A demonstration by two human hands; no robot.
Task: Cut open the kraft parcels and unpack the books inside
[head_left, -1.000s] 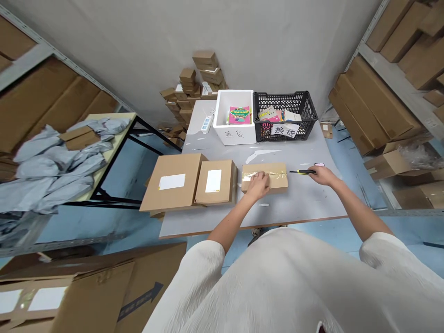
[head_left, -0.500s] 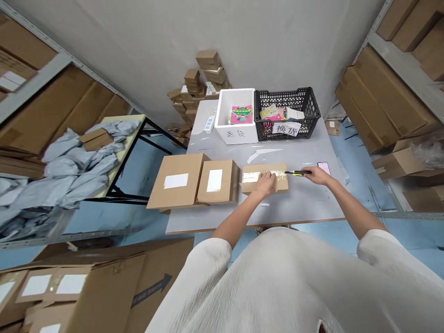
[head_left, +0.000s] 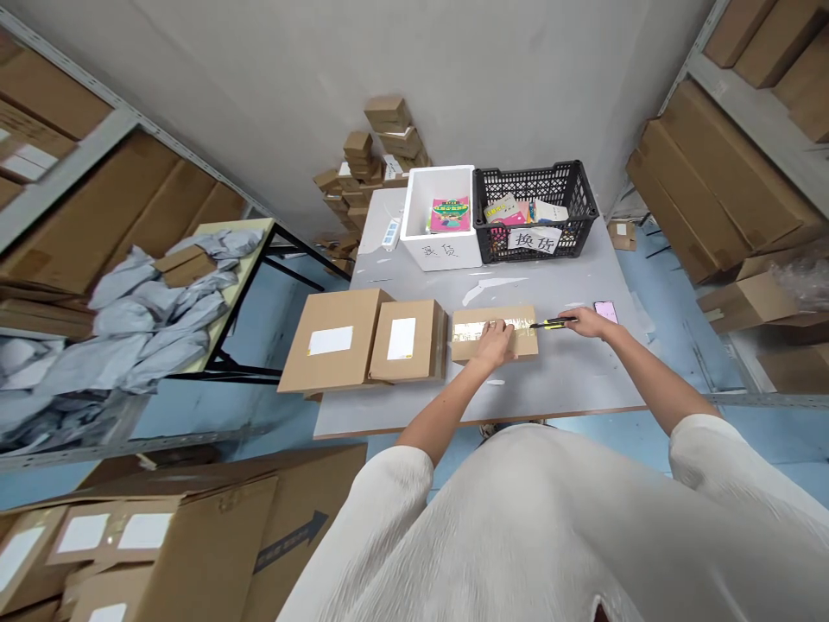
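A small cardboard box with shiny tape along its top lies on the grey table. My left hand rests on top of this box, fingers apart and pressing on the tape. My right hand is closed around a black and yellow utility knife, whose tip meets the right end of the box's tape. Just behind my right hand lies a phone with a pink screen. To the left stand a medium labelled box and a larger labelled box.
At the table's back are a white foam box holding books and a black plastic crate. Grey parcels cover a side table on the left. A big open carton stands at the lower left.
My right hand and the knife have shifted slightly to the left. My left hand stays on the box. The view has moved a little.
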